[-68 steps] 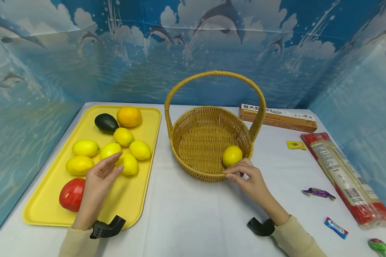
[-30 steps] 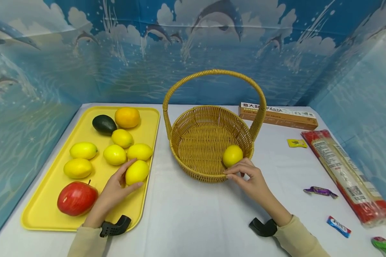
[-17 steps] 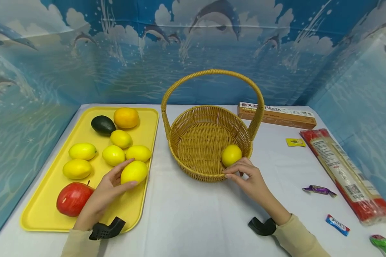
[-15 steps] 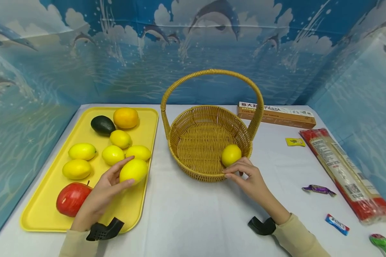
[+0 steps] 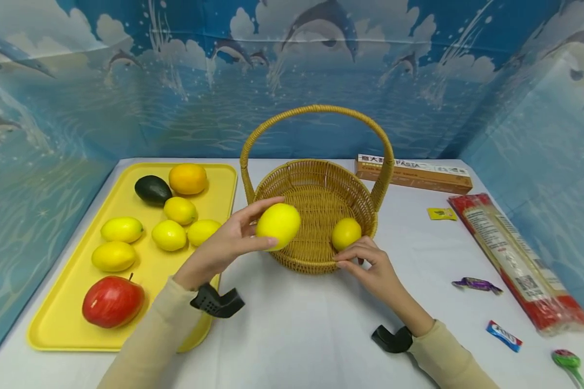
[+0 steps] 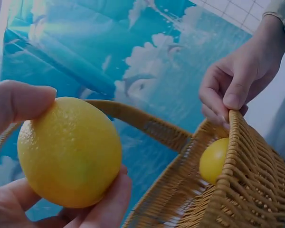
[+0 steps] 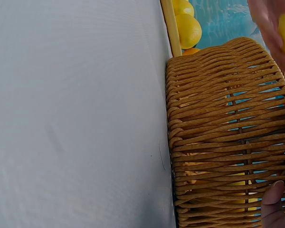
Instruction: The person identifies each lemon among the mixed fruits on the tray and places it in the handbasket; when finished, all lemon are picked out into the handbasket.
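Note:
My left hand [image 5: 233, 240] holds a yellow lemon [image 5: 278, 225] between thumb and fingers, lifted over the near left rim of the wicker basket [image 5: 292, 260]; the same lemon [image 6: 69, 152] fills the left wrist view. Another lemon [image 5: 346, 233] lies inside the basket at its near right side. My right hand [image 5: 365, 259] pinches the basket's near rim beside that lemon, its fingers [image 6: 232, 90] curled over the weave. The right wrist view shows the basket wall [image 7: 218, 123] close up.
A yellow tray [image 5: 68, 319] on the left carries several lemons, an orange [image 5: 187, 178], an avocado [image 5: 153, 189] and a red apple [image 5: 112, 300]. A pasta box [image 5: 413, 173], a noodle packet [image 5: 516, 259] and small sweets [image 5: 476, 284] lie to the right.
My left hand took a lemon from the tray, lifted it and carried it right to the basket's rim. The right hand stayed on the rim.

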